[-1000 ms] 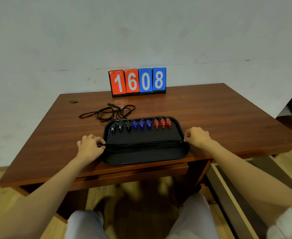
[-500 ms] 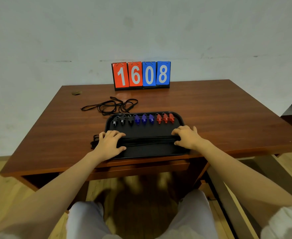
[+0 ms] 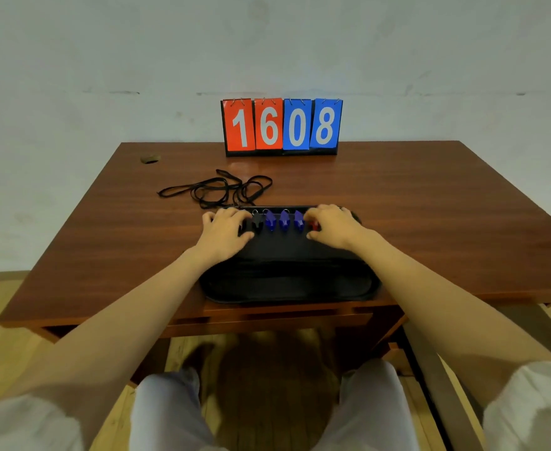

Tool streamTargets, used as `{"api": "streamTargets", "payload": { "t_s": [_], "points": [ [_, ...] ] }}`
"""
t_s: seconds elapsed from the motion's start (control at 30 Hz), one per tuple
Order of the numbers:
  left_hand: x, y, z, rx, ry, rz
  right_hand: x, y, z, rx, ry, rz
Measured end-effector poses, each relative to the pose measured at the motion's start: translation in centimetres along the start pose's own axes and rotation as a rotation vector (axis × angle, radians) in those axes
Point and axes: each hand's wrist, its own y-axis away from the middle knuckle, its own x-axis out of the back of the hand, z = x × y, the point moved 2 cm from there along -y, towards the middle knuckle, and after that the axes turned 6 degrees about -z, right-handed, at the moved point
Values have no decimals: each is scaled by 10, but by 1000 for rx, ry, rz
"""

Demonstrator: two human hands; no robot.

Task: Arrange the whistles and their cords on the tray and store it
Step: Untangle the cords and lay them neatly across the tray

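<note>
A black rectangular plastic tray with rounded corners lies at the 6 o'clock side of a reddish-brown wooden table, its near rim reaching the table's front edge. Along the tray's 12 o'clock rim runs a row of small plastic whistles with metal rings. One black whistle and three blue whistles show in the middle of the row, and part of a red whistle peeks out just to their 3 o'clock side.

The left hand lies over the 9 o'clock end of the row, fingers bent down onto the whistles there, thumb stretched toward the black one. The right hand covers the 3 o'clock end, fingers bent over the red whistles. Whether either hand actually grasps a whistle or only rests on it is hidden, so I cannot tell.

A dark band of black cords seems to lie across the tray's middle, though it is blurred. A loose tangle of black cords sits on the table just beyond the tray, toward 11 o'clock. At 12 o'clock stands a red and blue flip scoreboard reading 1608. A small dark knot marks the 10 o'clock corner.
</note>
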Motion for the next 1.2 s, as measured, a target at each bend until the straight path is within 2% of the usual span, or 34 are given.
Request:
{"api": "streamTargets", "payload": {
  "t_s": [0.27, 0.5, 0.63, 0.73, 1.03, 1.2],
  "points": [
    [28, -80, -32, 100, 77, 72, 28, -98, -30, 81, -82, 3],
    [24, -139, -56, 291, 149, -49, 23, -188, -50, 109, -161, -34],
    [2, -160, -58, 262, 85, -123, 10, -216, -56, 168, -170, -96],
    [-11, -166, -59, 229, 67, -117, -4, -225, -55, 199, -157, -97],
    [-6, -164, -62, 198, 69, -11, 5, -222, -46, 126, -146, 32],
    [22, -156, -51, 186, 105, 70, 48, -195, -37, 45, -220, 249]
  ]
}}
